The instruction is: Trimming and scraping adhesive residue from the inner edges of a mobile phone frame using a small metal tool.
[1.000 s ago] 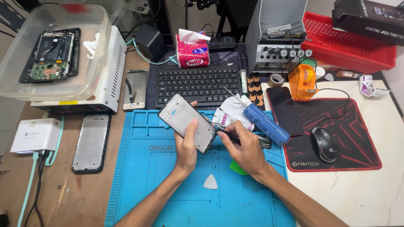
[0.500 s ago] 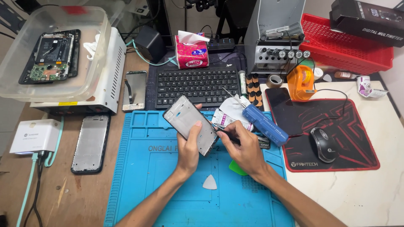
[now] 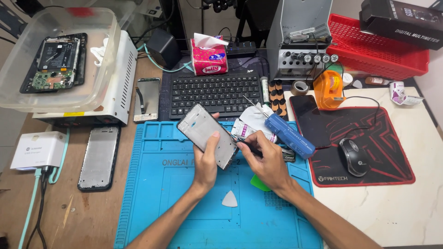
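From the head camera looking down on the bench, the left hand (image 3: 206, 162) is wrapped around a grey phone frame (image 3: 206, 134), thumb on its near face and fingers behind, holding it tilted above the blue work mat (image 3: 152, 193). The right hand (image 3: 265, 161) is pinched shut on a thin dark tool (image 3: 243, 144), whose tip meets the frame's right edge. A white triangular pick (image 3: 230, 199) lies on the mat just below the hands, and a green pick (image 3: 260, 183) peeks out under the right wrist. Just beyond the right hand rest a blue screwdriver (image 3: 288, 135) and a small white tube (image 3: 251, 130). A black keyboard (image 3: 214, 94) sits behind the mat, another phone shell (image 3: 99, 157) to its left, a mouse (image 3: 354, 157) on the red-patterned pad.
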